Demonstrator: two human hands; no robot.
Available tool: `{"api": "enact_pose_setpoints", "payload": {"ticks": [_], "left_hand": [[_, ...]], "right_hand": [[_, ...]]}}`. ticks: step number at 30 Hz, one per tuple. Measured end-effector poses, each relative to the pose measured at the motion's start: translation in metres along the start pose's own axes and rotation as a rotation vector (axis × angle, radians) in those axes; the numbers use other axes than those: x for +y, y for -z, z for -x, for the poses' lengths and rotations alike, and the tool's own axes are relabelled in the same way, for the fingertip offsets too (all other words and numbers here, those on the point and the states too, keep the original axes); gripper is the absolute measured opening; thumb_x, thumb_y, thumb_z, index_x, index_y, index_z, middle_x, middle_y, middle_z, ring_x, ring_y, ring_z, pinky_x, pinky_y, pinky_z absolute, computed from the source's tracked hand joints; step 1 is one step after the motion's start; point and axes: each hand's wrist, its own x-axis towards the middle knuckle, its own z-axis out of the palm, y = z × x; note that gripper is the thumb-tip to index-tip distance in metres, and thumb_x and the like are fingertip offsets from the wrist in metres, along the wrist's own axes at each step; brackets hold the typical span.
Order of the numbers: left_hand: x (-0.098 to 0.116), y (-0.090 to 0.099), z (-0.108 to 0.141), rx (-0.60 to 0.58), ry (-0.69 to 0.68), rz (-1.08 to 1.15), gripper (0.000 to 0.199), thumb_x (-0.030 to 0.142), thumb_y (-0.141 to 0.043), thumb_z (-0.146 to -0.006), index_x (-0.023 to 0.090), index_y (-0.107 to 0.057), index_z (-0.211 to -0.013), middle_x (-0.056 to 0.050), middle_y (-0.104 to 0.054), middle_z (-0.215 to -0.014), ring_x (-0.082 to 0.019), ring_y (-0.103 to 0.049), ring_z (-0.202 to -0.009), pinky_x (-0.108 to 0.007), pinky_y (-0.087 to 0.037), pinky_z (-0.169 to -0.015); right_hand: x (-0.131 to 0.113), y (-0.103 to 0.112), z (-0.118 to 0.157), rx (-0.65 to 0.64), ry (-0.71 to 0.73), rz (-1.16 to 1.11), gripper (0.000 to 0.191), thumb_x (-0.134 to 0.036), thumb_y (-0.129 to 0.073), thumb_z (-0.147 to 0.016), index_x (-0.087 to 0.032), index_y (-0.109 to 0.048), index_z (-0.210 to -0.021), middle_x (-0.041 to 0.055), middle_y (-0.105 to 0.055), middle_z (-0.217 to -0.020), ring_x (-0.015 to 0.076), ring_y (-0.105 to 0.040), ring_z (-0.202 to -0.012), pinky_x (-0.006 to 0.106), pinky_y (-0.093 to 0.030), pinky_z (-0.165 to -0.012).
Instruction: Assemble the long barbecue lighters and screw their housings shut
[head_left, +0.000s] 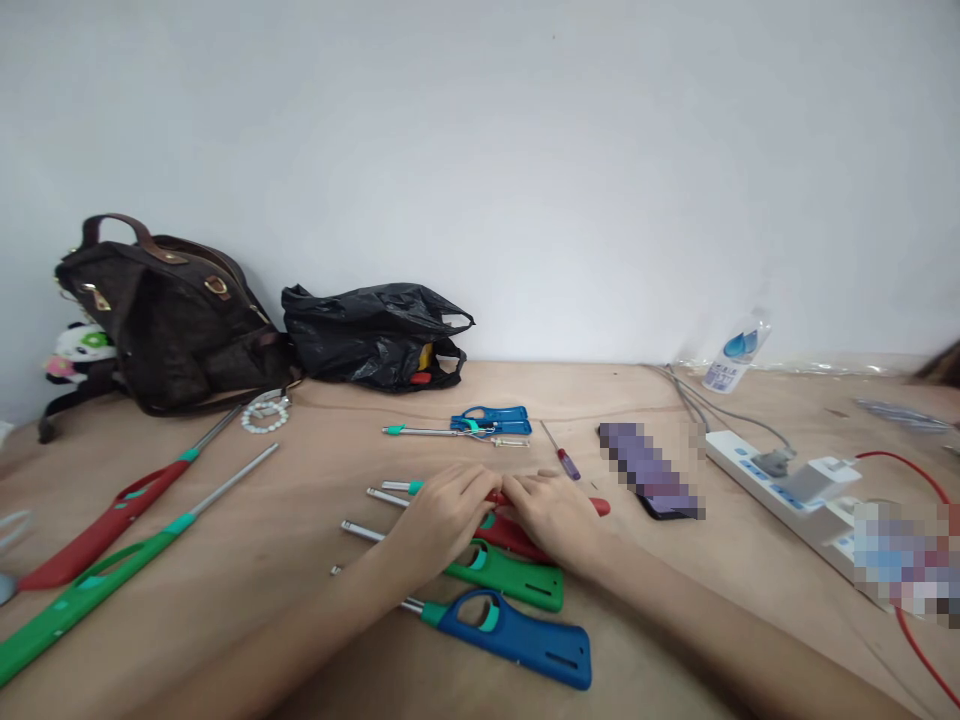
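My left hand [448, 508] and my right hand [551, 508] meet at the middle of the table, fingers closed on a red long-neck lighter [602, 507]. Its metal tube and turquoise collar stick out past my left hand, while most of its body is hidden. Just below, another red lighter [521, 540] lies partly covered by my right hand. Nearer to me are a green lighter [517, 575] and a blue lighter [525, 642], their tubes crossing under my left forearm. Beyond my hands lies a blue lighter shell [506, 418], with a metal tube and small parts beside it.
A screwdriver [568, 463] and a phone [652, 475] lie right of my hands, near a power strip [780, 500]. Left are a long red lighter [112, 520], a long green lighter [127, 580] and a bead bracelet [265, 412]. Behind stand a backpack [180, 330] and black plastic bag [360, 335].
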Motion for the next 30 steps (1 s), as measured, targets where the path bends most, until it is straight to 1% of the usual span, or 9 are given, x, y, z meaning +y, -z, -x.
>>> {"api": "enact_pose_setpoints", "payload": {"ticks": [4,7,10,15,18,21,24,27,30], "left_hand": [[-0.013,0.02,-0.009,0.048,-0.031,-0.1,0.024,0.023,-0.052,-0.09,0.018,-0.053,-0.114,-0.009,-0.063,-0.114,-0.025,-0.057,-0.107,-0.039,-0.044,-0.093],[-0.032,0.036,-0.017,0.029,0.019,-0.206,0.034,0.032,-0.057,-0.089,0.018,-0.054,-0.119,-0.011,-0.059,-0.122,-0.028,-0.052,-0.114,-0.043,-0.038,-0.098],[-0.05,0.04,-0.019,-0.043,0.006,-0.25,0.032,0.033,-0.056,-0.09,0.017,-0.057,-0.117,-0.011,-0.062,-0.119,-0.028,-0.052,-0.113,-0.043,-0.034,-0.099],[-0.063,0.03,-0.014,-0.122,-0.054,-0.261,0.028,0.036,-0.045,-0.096,0.018,-0.059,-0.113,-0.01,-0.065,-0.111,-0.025,-0.056,-0.105,-0.041,-0.028,-0.098],[-0.065,0.028,-0.013,-0.145,-0.02,-0.243,0.031,0.036,-0.036,-0.099,0.018,-0.061,-0.106,-0.009,-0.067,-0.105,-0.023,-0.057,-0.1,-0.04,-0.028,-0.096],[-0.065,0.027,-0.012,-0.239,-0.001,-0.187,0.037,0.032,-0.032,-0.1,0.019,-0.063,-0.087,-0.004,-0.068,-0.089,-0.02,-0.058,-0.088,-0.039,-0.028,-0.095],[-0.063,0.026,-0.012,-0.321,-0.048,-0.113,0.038,0.028,-0.031,-0.1,0.021,-0.062,-0.079,0.0,-0.066,-0.074,-0.017,-0.057,-0.079,-0.037,-0.027,-0.097],[-0.06,0.024,-0.013,-0.323,-0.094,-0.124,0.035,0.029,-0.034,-0.1,0.02,-0.06,-0.078,0.002,-0.063,-0.068,-0.017,-0.056,-0.073,-0.036,-0.028,-0.096],[-0.059,0.023,-0.015,-0.295,-0.053,-0.201,0.03,0.033,-0.042,-0.098,0.018,-0.056,-0.076,0.001,-0.063,-0.07,-0.017,-0.056,-0.071,-0.035,-0.031,-0.088]], "right_hand": [[0.015,0.005,0.001,0.053,-0.031,0.073,0.009,-0.018,-0.048,-0.095,-0.017,-0.054,-0.089,0.0075,-0.07,-0.077,0.0208,-0.065,-0.068,0.03,-0.038,-0.062],[0.029,0.007,0.002,0.06,-0.089,0.135,0.009,-0.021,-0.048,-0.096,-0.018,-0.054,-0.09,0.0074,-0.07,-0.077,0.0196,-0.064,-0.067,0.029,-0.035,-0.061],[0.037,0.008,0.003,0.057,-0.109,0.161,0.008,-0.022,-0.047,-0.096,-0.017,-0.053,-0.093,0.0078,-0.07,-0.079,0.0189,-0.063,-0.066,0.029,-0.035,-0.063],[0.038,0.008,0.003,0.042,-0.105,0.146,0.006,-0.018,-0.049,-0.095,-0.016,-0.054,-0.094,0.0084,-0.069,-0.078,0.0194,-0.062,-0.064,0.031,-0.034,-0.065],[0.037,0.012,0.004,0.044,-0.042,0.182,0.01,-0.01,-0.047,-0.094,-0.016,-0.055,-0.094,0.0075,-0.069,-0.082,0.0193,-0.061,-0.067,0.031,-0.033,-0.067],[0.037,0.015,0.005,0.061,0.046,0.231,0.016,-0.005,-0.044,-0.093,-0.016,-0.056,-0.094,0.0069,-0.067,-0.083,0.0196,-0.059,-0.07,0.031,-0.032,-0.067],[0.039,0.016,0.006,0.087,0.114,0.28,0.018,-0.005,-0.042,-0.093,-0.015,-0.057,-0.092,0.007,-0.065,-0.081,0.0202,-0.057,-0.07,0.033,-0.031,-0.068],[0.04,0.017,0.006,0.099,0.13,0.288,0.017,-0.007,-0.043,-0.094,-0.015,-0.057,-0.091,0.0065,-0.065,-0.079,0.0199,-0.056,-0.068,0.033,-0.03,-0.068],[0.041,0.017,0.005,0.114,0.112,0.284,0.015,-0.008,-0.044,-0.094,-0.016,-0.057,-0.09,0.0057,-0.065,-0.077,0.0191,-0.056,-0.068,0.032,-0.03,-0.068]]}}
